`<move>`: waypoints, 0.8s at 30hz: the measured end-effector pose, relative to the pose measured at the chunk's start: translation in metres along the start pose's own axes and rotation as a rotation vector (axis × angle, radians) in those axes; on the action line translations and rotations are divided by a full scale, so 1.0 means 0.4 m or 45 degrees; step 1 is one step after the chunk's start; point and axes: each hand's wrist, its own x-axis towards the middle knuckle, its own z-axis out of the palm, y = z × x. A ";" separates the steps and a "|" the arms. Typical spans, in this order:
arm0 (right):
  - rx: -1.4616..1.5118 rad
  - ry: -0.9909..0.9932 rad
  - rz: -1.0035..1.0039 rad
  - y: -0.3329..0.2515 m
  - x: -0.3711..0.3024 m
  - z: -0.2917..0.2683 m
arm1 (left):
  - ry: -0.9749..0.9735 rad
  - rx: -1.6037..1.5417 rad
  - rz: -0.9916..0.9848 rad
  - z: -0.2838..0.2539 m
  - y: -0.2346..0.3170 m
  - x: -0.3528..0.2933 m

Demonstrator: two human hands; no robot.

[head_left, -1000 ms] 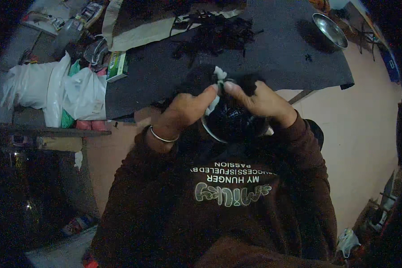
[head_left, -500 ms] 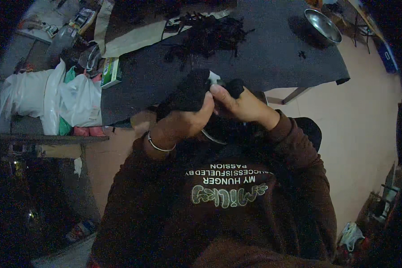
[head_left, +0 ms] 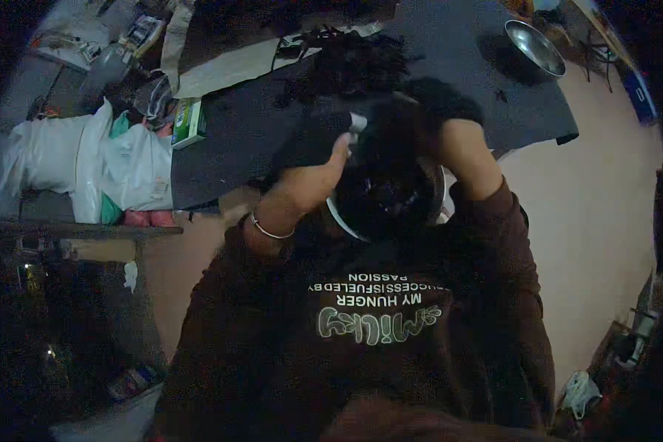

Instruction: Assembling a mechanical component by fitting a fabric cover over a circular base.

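My left hand [head_left: 317, 163] is raised over my lap, thumb pressed against a small whitish piece [head_left: 357, 121] whose kind is unclear. Black material covers or hides its other fingers. Further to the right, my right hand [head_left: 460, 136] reaches toward the table's near edge; its fingers are lost in black material and shadow. Beneath and between both hands, a round bowl with a pale rim [head_left: 346, 223] sits at my lap. Dark, glossy contents [head_left: 394, 195] lie inside it. Beyond the hands, a loose heap of thin black strips [head_left: 357, 59] is on the dark-covered table.
A shiny metal bowl [head_left: 535, 48] stands near the table's far right edge. At left are a green-and-white box [head_left: 189, 123] and white plastic bags [head_left: 132, 158]. A beige sheet [head_left: 232, 70] lies at the back. The dark table cover [head_left: 527, 121] ends at a corner on the right.
My hands have come apart from each other. The right one has moved right and away from me; the left has shifted only slightly, keeping the whitish piece. The lap bowl's inside now shows.
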 end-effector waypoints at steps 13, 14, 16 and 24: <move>1.468 -0.124 0.044 -0.133 -0.047 -0.164 | -0.081 -0.514 0.531 -0.090 0.054 0.010; 1.533 -0.113 0.026 -0.130 -0.049 -0.154 | -0.196 -0.577 0.338 -0.098 0.064 0.006; 1.596 -0.107 0.007 -0.129 -0.049 -0.146 | -0.307 -0.639 0.139 -0.099 0.054 0.005; 1.493 -0.370 0.063 -0.123 -0.039 -0.136 | -0.425 -0.360 0.412 -0.103 0.055 -0.010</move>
